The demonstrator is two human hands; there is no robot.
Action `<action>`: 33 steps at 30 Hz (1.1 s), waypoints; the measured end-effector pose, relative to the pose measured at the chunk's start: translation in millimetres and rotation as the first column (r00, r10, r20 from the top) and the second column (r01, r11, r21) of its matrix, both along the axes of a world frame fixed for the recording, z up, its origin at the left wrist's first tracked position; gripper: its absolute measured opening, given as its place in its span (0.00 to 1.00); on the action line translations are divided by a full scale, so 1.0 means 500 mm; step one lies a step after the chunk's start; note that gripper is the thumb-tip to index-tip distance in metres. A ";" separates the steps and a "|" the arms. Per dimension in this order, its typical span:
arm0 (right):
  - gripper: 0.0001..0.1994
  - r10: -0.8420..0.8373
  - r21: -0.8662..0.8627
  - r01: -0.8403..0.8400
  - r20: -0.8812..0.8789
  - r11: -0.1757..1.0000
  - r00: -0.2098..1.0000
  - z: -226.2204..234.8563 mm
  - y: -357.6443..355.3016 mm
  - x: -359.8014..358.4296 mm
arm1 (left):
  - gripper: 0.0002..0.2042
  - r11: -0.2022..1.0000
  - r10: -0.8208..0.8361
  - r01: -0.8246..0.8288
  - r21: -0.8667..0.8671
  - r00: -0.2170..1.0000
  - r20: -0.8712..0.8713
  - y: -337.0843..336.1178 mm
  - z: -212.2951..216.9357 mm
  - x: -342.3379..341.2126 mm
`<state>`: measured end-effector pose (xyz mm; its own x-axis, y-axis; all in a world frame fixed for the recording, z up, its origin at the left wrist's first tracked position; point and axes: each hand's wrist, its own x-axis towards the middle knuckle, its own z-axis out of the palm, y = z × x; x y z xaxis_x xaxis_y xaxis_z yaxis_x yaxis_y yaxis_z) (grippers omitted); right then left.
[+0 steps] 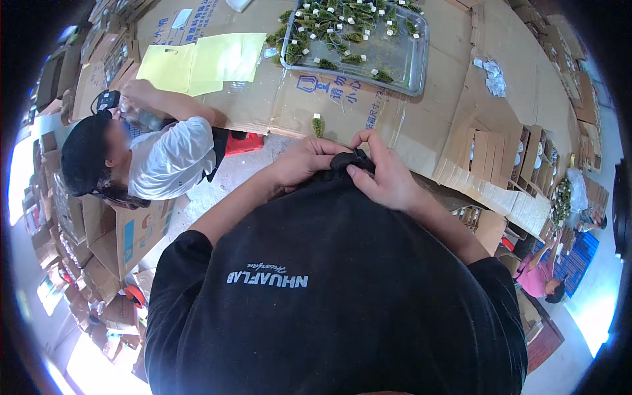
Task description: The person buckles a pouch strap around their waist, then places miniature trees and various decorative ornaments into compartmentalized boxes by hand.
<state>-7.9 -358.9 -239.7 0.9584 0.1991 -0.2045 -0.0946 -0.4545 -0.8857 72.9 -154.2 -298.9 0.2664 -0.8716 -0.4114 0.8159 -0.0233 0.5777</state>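
At the cardboard-covered table's near edge, my left hand (pixel 299 162) and my right hand (pixel 388 174) meet in front of my black shirt (pixel 368 276). Between them is a small bunched black thing (pixel 352 161) at the shirt's lower end; whether it is gathered cloth or a separate item I cannot make out. The fingers of both hands are closed on it, thumbs pressed against it. Just beyond my left hand, a small green bottle-brush tree (pixel 318 125) with a pale square base lies on the cardboard.
A clear plastic tray (pixel 419 72) holds many more little green trees at the far side. Yellow sheets (pixel 227 58) lie left of it, crumpled white scraps (pixel 494 78) to the right. A co-worker in a white shirt (pixel 174 158) sits at left; cardboard boxes (pixel 141 230) stand behind.
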 end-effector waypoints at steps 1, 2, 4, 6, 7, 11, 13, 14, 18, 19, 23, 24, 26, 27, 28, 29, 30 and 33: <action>0.22 -0.003 -0.019 0.002 -0.011 1.000 1.000 0.000 0.000 0.001 | 0.13 1.000 0.006 -0.005 0.016 0.998 -0.058 -0.004 0.008 0.001; 0.22 -0.006 -0.037 0.005 -0.023 0.999 1.000 0.000 0.001 0.002 | 0.13 1.000 0.008 -0.007 0.016 0.998 -0.056 -0.005 0.013 0.003; 0.23 0.001 -0.053 -0.006 -0.087 0.999 0.996 0.018 0.004 0.011 | 0.13 1.000 0.001 0.003 0.023 0.990 -0.140 -0.005 0.019 0.005; 0.24 0.008 -0.067 -0.018 -0.153 0.998 0.988 0.023 0.007 0.014 | 0.12 0.999 -0.014 0.018 0.028 0.994 -0.109 -0.004 -0.004 0.003; 0.25 0.009 -0.073 -0.020 -0.147 0.997 0.989 0.021 0.009 0.013 | 0.11 0.999 -0.035 0.038 0.033 0.996 -0.078 -0.005 -0.006 0.004; 0.24 0.038 -0.054 -0.043 -0.099 0.998 0.994 0.014 0.008 0.015 | 0.09 0.996 -0.054 0.052 0.076 0.998 0.018 -0.015 0.001 0.002; 0.24 0.042 -0.055 -0.048 -0.116 0.997 0.992 0.013 0.007 0.017 | 0.09 0.997 -0.029 0.027 0.078 0.999 0.029 -0.016 -0.006 0.000; 0.23 0.045 -0.056 -0.053 -0.130 0.997 0.990 0.012 0.006 0.018 | 0.09 0.997 -0.030 0.028 0.079 0.999 0.029 -0.016 -0.005 0.000; 0.22 0.032 -0.015 -0.033 -0.084 0.999 0.996 -0.006 0.006 0.014 | 0.06 0.990 -0.007 -0.012 0.142 0.991 0.133 -0.015 -0.007 -0.012; 0.22 0.034 -0.018 -0.036 -0.090 0.999 0.995 -0.002 0.007 0.017 | 0.06 0.992 0.037 -0.055 0.117 0.988 0.149 -0.016 -0.011 -0.013; 0.21 0.029 -0.011 -0.029 0.004 1.000 1.000 -0.013 0.011 0.016 | 0.04 0.991 0.102 -0.114 0.072 0.984 0.146 -0.019 -0.016 -0.018; 0.21 0.029 -0.009 -0.028 0.004 1.000 1.000 -0.010 0.012 0.017 | 0.04 0.994 0.084 -0.093 0.050 0.984 0.158 -0.016 -0.021 -0.015; 0.22 0.024 -0.017 -0.026 -0.141 1.000 0.990 -0.002 0.011 0.022 | 0.04 0.997 0.060 -0.066 0.028 0.984 0.170 -0.015 -0.017 -0.008; 0.22 0.021 -0.016 -0.023 -0.142 1.000 0.990 -0.008 0.012 0.020 | 0.04 0.996 0.077 -0.084 0.032 0.978 0.194 -0.013 -0.011 -0.004; 0.21 0.000 0.022 0.002 -0.086 1.000 0.996 -0.019 0.014 0.014 | 0.04 0.994 0.093 -0.102 0.035 0.972 0.216 -0.011 -0.006 -0.005; 0.21 -0.024 0.061 0.026 -0.030 0.998 0.999 -0.025 0.015 0.009 | 0.04 0.994 0.089 -0.099 0.036 0.973 0.214 -0.007 -0.007 -0.007; 0.21 -0.027 0.061 0.029 -0.032 0.998 0.999 -0.023 0.015 0.007 | 0.05 0.982 0.149 -0.172 0.076 0.959 0.241 -0.002 -0.009 -0.010; 0.21 -0.018 0.022 0.020 -0.096 1.000 0.995 -0.026 0.013 0.008 | 0.07 0.970 0.199 -0.223 0.098 0.957 0.212 0.009 0.015 -0.006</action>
<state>-3.8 -352.3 -252.8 0.9381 0.1869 -0.2916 -0.1881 -0.4320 -0.8820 70.2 -149.6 -291.1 0.5260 -0.7345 -0.4288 0.6782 0.0580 0.7326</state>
